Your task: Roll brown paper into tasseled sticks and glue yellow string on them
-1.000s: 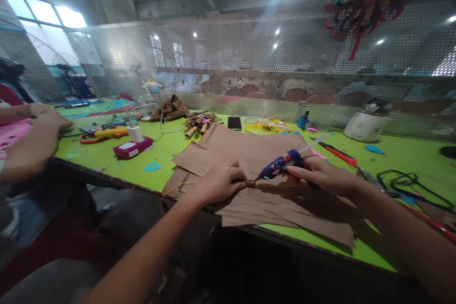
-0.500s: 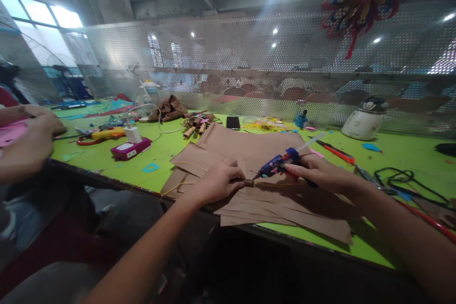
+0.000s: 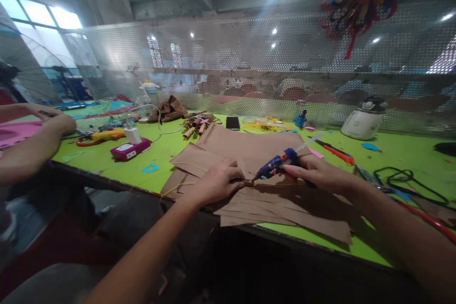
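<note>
Blue hot-glue gun (image 3: 276, 166) sits gripped in the right hand (image 3: 318, 171) above the kraft-paper stack (image 3: 256, 145), nozzle (image 3: 255, 178) angled down at a thin brown strip (image 3: 248, 183) the left hand (image 3: 221, 180) pinches over the stack's near half, likely to steady it.

Glue gun (image 3: 272, 167), brown paper (image 3: 254, 142) — it's a craft workshop.

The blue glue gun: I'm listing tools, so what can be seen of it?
The dark blue glue gun looks plastic, with an orange patch and a translucent stick jutting from its rear. The right hand grips it above brown paper sheets, nozzle tilted down at a small brown strip; contact is unclear.
</note>
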The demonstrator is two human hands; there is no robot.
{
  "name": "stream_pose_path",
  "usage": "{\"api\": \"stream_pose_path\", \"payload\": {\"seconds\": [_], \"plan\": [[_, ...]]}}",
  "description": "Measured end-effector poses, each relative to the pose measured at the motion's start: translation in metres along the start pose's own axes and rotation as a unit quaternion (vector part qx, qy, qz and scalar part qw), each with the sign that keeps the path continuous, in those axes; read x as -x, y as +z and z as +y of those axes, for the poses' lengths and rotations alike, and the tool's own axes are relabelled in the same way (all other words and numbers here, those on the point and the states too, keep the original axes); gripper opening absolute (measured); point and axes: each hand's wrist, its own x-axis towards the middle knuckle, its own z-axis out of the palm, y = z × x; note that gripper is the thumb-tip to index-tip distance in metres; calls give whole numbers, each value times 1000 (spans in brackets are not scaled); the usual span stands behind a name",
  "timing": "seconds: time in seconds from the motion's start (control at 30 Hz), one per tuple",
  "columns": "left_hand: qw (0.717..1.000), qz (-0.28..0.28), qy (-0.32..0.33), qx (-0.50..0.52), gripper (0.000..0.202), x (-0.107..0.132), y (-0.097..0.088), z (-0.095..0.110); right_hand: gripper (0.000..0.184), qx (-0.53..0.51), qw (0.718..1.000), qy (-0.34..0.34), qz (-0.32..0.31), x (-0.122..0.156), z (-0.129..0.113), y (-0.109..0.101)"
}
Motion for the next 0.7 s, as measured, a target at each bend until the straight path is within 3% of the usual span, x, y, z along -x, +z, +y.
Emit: {"api": "stream_pose_path", "payload": {"seconds": [0.7], "plan": [[1000,7,3,1,28,1,-2,4,51,-4,1000,-8,-10,3,-5,-4]]}}
